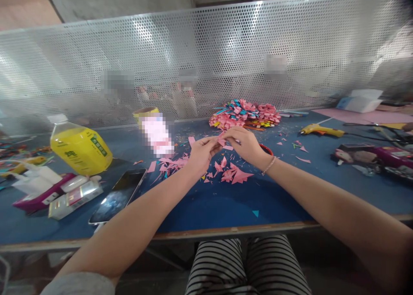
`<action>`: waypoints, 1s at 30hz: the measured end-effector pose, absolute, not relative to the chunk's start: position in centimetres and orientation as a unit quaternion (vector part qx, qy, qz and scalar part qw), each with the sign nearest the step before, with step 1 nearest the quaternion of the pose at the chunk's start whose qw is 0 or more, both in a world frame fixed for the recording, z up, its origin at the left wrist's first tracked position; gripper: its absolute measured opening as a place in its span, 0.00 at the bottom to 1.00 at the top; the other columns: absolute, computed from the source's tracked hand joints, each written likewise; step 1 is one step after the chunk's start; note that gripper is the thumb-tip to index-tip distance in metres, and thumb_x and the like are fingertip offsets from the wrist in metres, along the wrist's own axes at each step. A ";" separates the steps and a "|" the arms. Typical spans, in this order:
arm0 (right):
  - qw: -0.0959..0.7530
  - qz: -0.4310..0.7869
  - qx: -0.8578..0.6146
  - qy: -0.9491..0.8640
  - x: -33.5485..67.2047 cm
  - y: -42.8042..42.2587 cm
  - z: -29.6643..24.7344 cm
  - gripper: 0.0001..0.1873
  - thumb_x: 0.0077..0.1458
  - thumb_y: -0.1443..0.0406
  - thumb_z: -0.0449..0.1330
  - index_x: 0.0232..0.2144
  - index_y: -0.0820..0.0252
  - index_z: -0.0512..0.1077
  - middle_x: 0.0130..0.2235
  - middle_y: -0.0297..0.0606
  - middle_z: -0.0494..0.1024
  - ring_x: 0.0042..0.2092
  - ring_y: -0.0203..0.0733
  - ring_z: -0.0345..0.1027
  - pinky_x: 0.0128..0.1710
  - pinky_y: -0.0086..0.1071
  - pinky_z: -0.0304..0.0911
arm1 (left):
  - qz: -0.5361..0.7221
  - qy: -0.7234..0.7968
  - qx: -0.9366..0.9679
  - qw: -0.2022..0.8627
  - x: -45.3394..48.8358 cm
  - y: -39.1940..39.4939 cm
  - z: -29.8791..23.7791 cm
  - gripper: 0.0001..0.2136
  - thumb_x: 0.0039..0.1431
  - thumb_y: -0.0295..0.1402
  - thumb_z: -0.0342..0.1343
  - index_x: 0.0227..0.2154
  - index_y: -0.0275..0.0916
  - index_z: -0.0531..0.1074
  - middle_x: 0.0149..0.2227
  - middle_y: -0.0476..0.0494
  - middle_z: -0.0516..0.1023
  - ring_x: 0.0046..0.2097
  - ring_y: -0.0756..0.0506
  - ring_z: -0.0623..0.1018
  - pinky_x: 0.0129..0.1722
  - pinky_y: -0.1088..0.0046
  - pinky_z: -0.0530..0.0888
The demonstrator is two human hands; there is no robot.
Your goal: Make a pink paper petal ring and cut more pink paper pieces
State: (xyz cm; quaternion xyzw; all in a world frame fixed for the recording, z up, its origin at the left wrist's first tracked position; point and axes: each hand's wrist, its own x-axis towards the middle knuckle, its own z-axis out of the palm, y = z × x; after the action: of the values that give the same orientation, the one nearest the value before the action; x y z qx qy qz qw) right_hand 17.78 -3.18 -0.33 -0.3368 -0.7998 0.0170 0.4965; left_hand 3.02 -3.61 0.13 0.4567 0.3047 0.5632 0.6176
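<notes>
While left fingers (pixel 209 142) and right fingers (pixel 231 133) pinch pink paper (pixel 221 139), perforated metal (pixel 213 41) backs the blue tabletop (pixel 206 211).

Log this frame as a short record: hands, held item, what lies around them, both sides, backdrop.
Left hand: fingers pinching pink paper
Right hand: fingertips on the same paper; bracelet at the wrist
Below hands: loose pink scraps on the blue table
Beyond hands: bundle of folded strips, mostly pink
Left side: yellow bottle, dark-screened phone lying flat
Right side: yellow glue gun
Backdrop: perforated metal screen
Unclear: red item, partly hidden behind right wrist
</notes>
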 end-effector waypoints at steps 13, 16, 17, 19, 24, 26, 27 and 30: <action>0.511 0.313 -0.408 -0.689 16.2 -2.9 -1.0 0.10 0.51 0.59 0.51 0.25 0.60 0.63 0.27 0.33 0.68 0.29 0.33 0.63 0.32 0.30 0.62 | 0.575 0.328 0.525 0.535 3.1 -3.0 -0.7 0.04 0.44 0.30 0.56 0.22 0.35 0.73 0.27 0.46 0.76 0.31 0.50 0.74 0.42 0.66 0.70; 0.501 0.273 -0.414 -0.709 16.3 -2.9 -1.0 0.10 0.51 0.60 0.52 0.24 0.60 0.65 0.26 0.33 0.68 0.29 0.34 0.62 0.31 0.30 0.61 | 0.565 0.327 0.548 0.522 3.0 -3.0 -0.7 0.05 0.45 0.31 0.55 0.22 0.35 0.73 0.27 0.46 0.76 0.32 0.49 0.75 0.43 0.65 0.70; 0.500 0.260 -0.416 -0.713 16.4 -2.9 -1.0 0.10 0.51 0.60 0.52 0.24 0.60 0.65 0.26 0.33 0.68 0.29 0.34 0.62 0.31 0.30 0.60 | 0.560 0.327 0.557 0.518 2.9 -3.0 -0.7 0.05 0.46 0.32 0.56 0.23 0.35 0.73 0.27 0.46 0.76 0.32 0.49 0.75 0.43 0.65 0.70; 0.499 0.234 -0.423 -0.719 16.5 -2.8 -1.0 0.10 0.51 0.61 0.51 0.24 0.60 0.66 0.25 0.33 0.69 0.28 0.34 0.62 0.30 0.30 0.59 | 0.552 0.327 0.573 0.511 2.8 -2.9 -0.7 0.06 0.46 0.33 0.56 0.25 0.35 0.73 0.28 0.45 0.76 0.33 0.49 0.75 0.43 0.65 0.70; 0.504 0.162 -0.408 -0.744 16.6 -2.9 -0.8 0.09 0.51 0.64 0.52 0.22 0.60 0.68 0.25 0.33 0.70 0.28 0.33 0.62 0.30 0.29 0.58 | 0.548 0.329 0.600 0.481 2.5 -2.7 -0.9 0.06 0.48 0.33 0.55 0.26 0.36 0.72 0.29 0.46 0.75 0.32 0.50 0.74 0.41 0.68 0.71; 0.511 0.141 -0.405 -0.745 16.7 -2.9 -0.8 0.08 0.51 0.65 0.53 0.23 0.60 0.68 0.27 0.34 0.71 0.29 0.33 0.63 0.30 0.29 0.58 | 0.549 0.328 0.598 0.482 2.6 -2.6 -1.0 0.06 0.49 0.33 0.54 0.28 0.36 0.72 0.29 0.46 0.75 0.32 0.50 0.74 0.41 0.68 0.70; 0.516 0.138 -0.407 -0.741 16.7 -2.8 -0.8 0.08 0.50 0.65 0.53 0.23 0.60 0.69 0.27 0.34 0.72 0.29 0.33 0.63 0.30 0.29 0.58 | 0.553 0.328 0.589 0.490 2.7 -2.6 -1.1 0.05 0.49 0.32 0.54 0.29 0.36 0.72 0.29 0.46 0.74 0.32 0.50 0.74 0.40 0.69 0.70; 0.528 0.159 -0.416 -0.723 16.6 -2.6 -1.0 0.07 0.50 0.64 0.54 0.23 0.60 0.69 0.28 0.35 0.72 0.30 0.34 0.63 0.30 0.29 0.59 | 0.566 0.330 0.526 0.542 3.0 -2.6 -1.0 0.06 0.49 0.28 0.53 0.32 0.37 0.70 0.27 0.48 0.74 0.31 0.51 0.74 0.39 0.68 0.70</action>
State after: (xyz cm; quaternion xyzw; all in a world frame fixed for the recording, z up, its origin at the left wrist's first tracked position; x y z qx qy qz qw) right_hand 16.64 -2.59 -0.98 -0.4162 -0.7226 0.1592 0.5284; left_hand 2.96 -2.65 -0.95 0.5261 0.3298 0.5663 0.5420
